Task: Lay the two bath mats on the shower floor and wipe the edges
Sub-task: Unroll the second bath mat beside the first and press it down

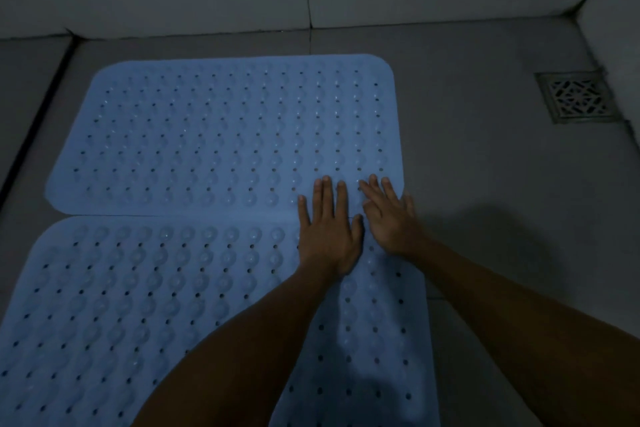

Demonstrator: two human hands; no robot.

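Both hands, left hand [327,236] and right hand [389,219], press flat, fingers straight, where the far mat [207,132] meets the near mat [121,305] on the shower floor [485,167]

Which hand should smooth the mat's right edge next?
The right hand, probably. It already lies flat by the far mat's right edge, nearer the drain. The left hand rests further in, across the seam.

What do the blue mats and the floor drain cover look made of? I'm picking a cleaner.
Both blue mats look like soft rubber or PVC, matte: moulded bumps, punched holes. The floor drain cover looks like dull metal with a pierced pattern, though dim light leaves it uncertain.
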